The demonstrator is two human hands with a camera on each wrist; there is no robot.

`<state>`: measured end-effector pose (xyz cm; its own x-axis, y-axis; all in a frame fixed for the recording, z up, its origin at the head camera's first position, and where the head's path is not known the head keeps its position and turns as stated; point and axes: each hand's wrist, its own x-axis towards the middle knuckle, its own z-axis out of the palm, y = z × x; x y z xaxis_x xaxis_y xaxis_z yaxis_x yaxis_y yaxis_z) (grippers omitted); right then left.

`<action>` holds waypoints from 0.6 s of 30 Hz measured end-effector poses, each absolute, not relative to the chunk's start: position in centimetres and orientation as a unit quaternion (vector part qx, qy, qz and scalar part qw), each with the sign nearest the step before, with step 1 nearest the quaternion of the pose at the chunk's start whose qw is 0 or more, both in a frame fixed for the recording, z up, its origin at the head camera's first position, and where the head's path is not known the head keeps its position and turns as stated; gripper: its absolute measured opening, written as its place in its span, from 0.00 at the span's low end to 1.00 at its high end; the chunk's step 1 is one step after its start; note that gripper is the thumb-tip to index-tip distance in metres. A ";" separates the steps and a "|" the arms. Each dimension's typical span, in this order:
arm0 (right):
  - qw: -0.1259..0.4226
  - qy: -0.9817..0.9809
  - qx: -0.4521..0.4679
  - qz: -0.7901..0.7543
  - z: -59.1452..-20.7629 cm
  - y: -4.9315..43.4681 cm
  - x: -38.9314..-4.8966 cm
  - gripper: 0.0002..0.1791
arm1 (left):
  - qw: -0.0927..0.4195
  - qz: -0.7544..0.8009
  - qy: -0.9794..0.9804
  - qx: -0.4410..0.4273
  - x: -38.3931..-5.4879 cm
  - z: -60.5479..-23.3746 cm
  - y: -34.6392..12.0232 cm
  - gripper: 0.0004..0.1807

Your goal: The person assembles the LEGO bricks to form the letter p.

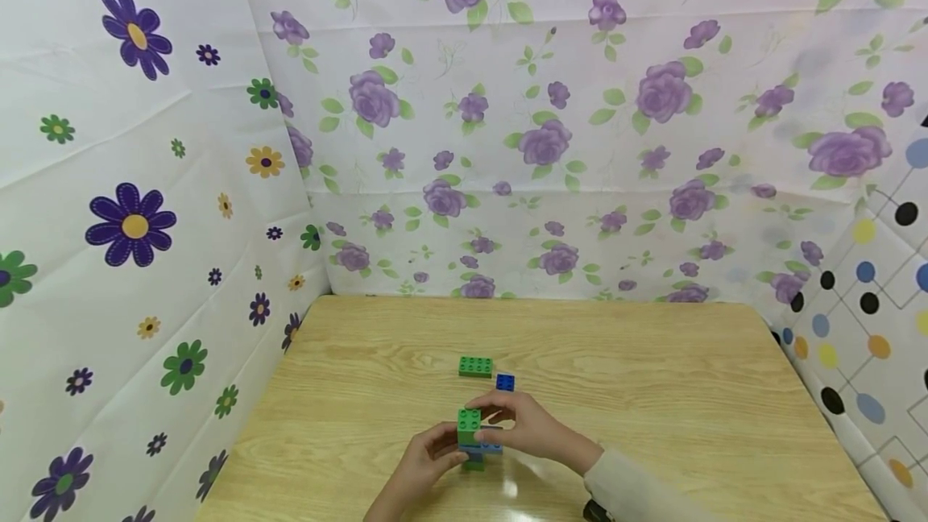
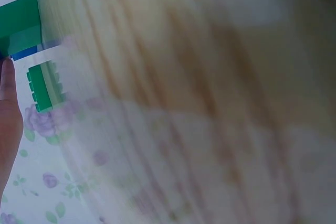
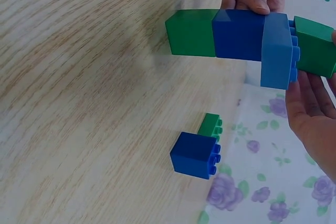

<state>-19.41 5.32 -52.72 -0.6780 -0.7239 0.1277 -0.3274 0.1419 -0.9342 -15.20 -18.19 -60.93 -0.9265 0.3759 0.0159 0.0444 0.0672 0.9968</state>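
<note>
A small tower of toy building bricks stands at the table's near side. In the right wrist view it has a green bottom brick (image 3: 193,32), a dark blue brick (image 3: 239,34), a wider light blue brick (image 3: 277,51) and a green top brick (image 3: 315,46). The top brick sits slightly tilted, with some light blue studs showing beside it. My left hand (image 1: 424,464) holds the tower from the left, its thumb against the dark blue brick. From the right, my right hand (image 1: 532,428) pinches the green top brick between thumb and fingers.
Behind the tower, a flat green brick (image 1: 475,366) and a small blue brick (image 1: 505,383) lie apart on the wooden table (image 1: 616,353). Flower-printed cloth (image 1: 507,143) hangs along the back and left, with a dotted cloth (image 1: 863,329) on the right.
</note>
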 end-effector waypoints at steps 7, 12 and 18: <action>0.171 0.741 -0.351 -0.546 -53.1 5.3 -19.3 0.23 | 0.128 0.668 0.718 0.149 -15.2 -60.8 -18.2 0.22; 0.165 0.743 -0.352 -0.545 -53.2 5.4 -19.1 0.22 | 0.130 0.669 0.717 0.147 -15.1 -60.7 -18.2 0.22; 0.160 0.744 -0.357 -0.542 -52.9 5.3 -18.9 0.23 | 0.128 0.668 0.718 0.146 -15.1 -60.6 -18.2 0.22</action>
